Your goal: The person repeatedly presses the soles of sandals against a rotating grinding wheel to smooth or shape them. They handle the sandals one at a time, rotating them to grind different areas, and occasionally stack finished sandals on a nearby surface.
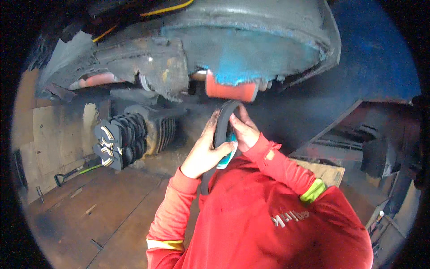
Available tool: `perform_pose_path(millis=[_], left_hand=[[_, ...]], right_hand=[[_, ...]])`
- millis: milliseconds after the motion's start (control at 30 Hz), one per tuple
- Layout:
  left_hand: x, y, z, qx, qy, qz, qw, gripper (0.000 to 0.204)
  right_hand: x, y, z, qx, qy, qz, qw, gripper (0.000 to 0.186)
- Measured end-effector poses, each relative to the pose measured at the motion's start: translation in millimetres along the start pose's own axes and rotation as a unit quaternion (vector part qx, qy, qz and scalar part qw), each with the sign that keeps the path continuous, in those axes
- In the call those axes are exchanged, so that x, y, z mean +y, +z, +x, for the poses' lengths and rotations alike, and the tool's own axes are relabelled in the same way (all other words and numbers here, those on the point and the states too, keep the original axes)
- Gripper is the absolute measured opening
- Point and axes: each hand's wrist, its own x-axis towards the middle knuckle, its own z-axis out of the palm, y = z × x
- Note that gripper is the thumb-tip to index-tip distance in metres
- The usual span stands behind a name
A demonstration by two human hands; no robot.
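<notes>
In both hands I hold a flip-flop sole (221, 128), dark along its thick edge and teal on the face turned toward me. My left hand (202, 151) grips its left side, with the thumb across the teal face. Around the right side and upper end curl the fingers of my right hand (245, 128). Just above the sole's upper end is an orange-red sanding roller (230, 88), partly covered by a ragged, dusty grey-blue hood (251, 49). A small gap seems to separate sole and roller.
Another reddish roller (96, 80) shows under the hood's left part. To the left stand stacked dark flip-flops (127, 139) with striped straps, beside more stacked soles (166, 130). A tool with a green handle (91, 168) lies by the wall. A blue panel (358, 54) rises at right.
</notes>
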Motion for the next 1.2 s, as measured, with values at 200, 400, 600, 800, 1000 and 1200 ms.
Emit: perform_pose_path(millis=[200, 400, 600, 800, 1000, 1200], left_hand=[[11.1, 11.9, 27.5, -0.003, -0.042, 0.024, 0.999, 0.076], [8.1, 26.8, 73.5, -0.07, -0.129, -0.036, 0.989, 0.062], [-10.2, 32.6, 31.4, 0.037, -0.011, -0.039, 0.998, 0.08], [-26.0, 36.2, 7.9, 0.068, 0.012, -0.085, 0.994, 0.085], [-26.8, 26.8, -11.1, 0.09, 0.067, -0.061, 0.992, 0.084], [-1.2, 21.2, 7.8, 0.151, 0.034, 0.024, 0.988, 0.064]], right_hand=[[-12.3, -16.6, 9.3, 0.05, 0.11, -0.022, 0.992, 0.05], [-30.2, -43.6, 33.5, 0.044, 0.144, 0.014, 0.988, 0.053], [-26.0, -33.4, 16.9, -0.003, 0.052, -0.085, 0.995, 0.045], [-33.9, -16.0, 8.8, -0.019, 0.056, -0.131, 0.99, 0.038], [-19.3, 7.9, -1.0, -0.024, 0.009, -0.139, 0.99, 0.047], [-8.9, 10.9, 0.3, 0.004, 0.032, -0.066, 0.997, 0.045]])
